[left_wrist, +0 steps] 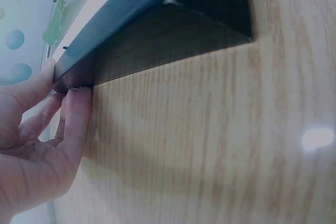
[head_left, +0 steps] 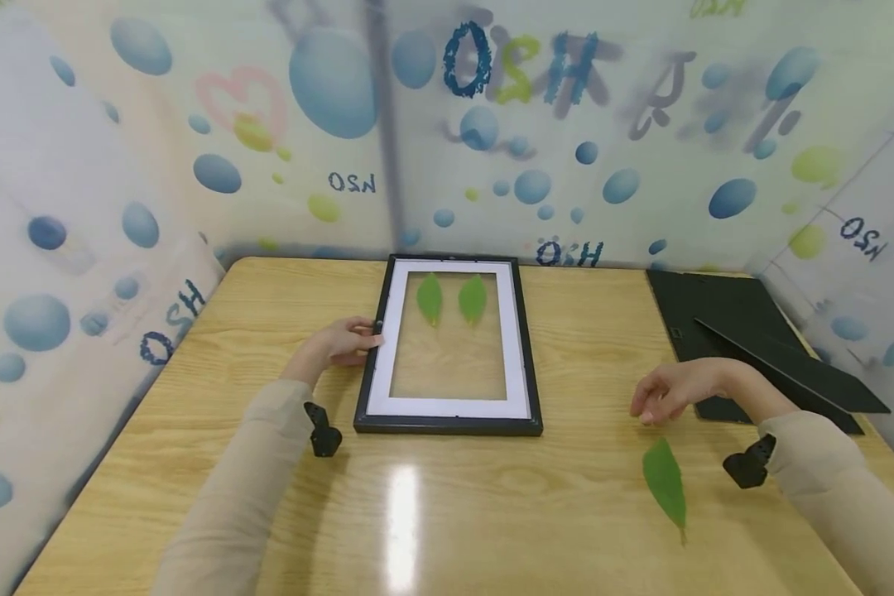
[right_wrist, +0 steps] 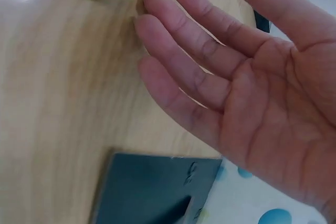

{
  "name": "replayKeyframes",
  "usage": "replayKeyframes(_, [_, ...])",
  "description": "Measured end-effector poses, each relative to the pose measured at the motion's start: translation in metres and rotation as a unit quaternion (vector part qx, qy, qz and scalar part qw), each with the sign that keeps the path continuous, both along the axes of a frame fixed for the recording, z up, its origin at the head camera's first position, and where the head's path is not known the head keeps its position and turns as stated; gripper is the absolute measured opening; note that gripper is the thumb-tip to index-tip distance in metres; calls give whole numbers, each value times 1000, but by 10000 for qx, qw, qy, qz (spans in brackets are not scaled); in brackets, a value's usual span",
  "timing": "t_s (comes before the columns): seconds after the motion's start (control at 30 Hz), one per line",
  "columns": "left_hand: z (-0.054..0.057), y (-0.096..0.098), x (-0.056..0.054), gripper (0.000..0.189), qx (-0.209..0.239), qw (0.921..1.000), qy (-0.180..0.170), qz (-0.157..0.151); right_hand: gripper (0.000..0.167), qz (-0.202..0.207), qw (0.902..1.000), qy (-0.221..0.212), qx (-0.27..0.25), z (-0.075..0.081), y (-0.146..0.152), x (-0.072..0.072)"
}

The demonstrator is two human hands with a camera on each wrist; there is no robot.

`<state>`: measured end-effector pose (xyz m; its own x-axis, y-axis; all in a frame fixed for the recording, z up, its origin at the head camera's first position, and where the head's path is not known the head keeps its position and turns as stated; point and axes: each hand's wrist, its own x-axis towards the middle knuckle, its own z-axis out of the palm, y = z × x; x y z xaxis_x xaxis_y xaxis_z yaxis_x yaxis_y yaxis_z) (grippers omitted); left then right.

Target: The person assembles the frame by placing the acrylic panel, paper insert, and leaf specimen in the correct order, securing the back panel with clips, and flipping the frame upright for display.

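Observation:
A black picture frame [head_left: 447, 426] with a white mat [head_left: 517, 356] lies on the wooden table. Two green leaves, a left one [head_left: 430, 300] and a right one [head_left: 473, 300], sit side by side at the top of its window. My left hand [head_left: 344, 341] grips the frame's left side; the left wrist view has the thumb [left_wrist: 39, 85] on the top edge and fingers against the side below. My right hand [head_left: 674, 391] hovers over the table with loosely bent fingers, holding nothing. Just below it in the head view lies a loose green leaf [head_left: 665, 484].
A black backing board [head_left: 704, 298] with a raised stand flap [head_left: 797, 360] lies at the table's right side, partly behind the right forearm. Walls covered in a bubble-patterned sheet [head_left: 536, 149] rise behind and beside the table [head_left: 492, 513].

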<state>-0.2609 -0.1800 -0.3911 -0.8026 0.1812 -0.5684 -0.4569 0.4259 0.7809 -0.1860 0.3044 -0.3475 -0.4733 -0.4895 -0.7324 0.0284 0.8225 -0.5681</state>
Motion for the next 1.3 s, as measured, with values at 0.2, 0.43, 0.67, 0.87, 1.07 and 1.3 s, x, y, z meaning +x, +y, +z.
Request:
replayKeyframes(0.2, [2,-1,0,61,23,10000,-5,-21,38,-95,9996,-243,-147,-6,11,13])
replayKeyframes(0.43, [1,-2,-1,62,32,10000,-69,31,27,218,9970,-286,-689,-17,16,20])
replayKeyframes(0.67, [3,-2,0,62,8,10000,-36,-3,18,252,9978,-260,-559,-15,10,16])
replayKeyframes(0.87, [2,0,0,62,6,10000,-10,-6,18,18,9987,-232,-445,-5,-2,7])
replayKeyframes(1.07, [1,0,0,61,52,10000,-4,26,19,40,9990,-191,-402,2,-16,-5])
replayKeyframes(1.3, [-1,-2,-1,61,-41,10000,3,49,19,207,9992,-145,-302,13,-34,-23])
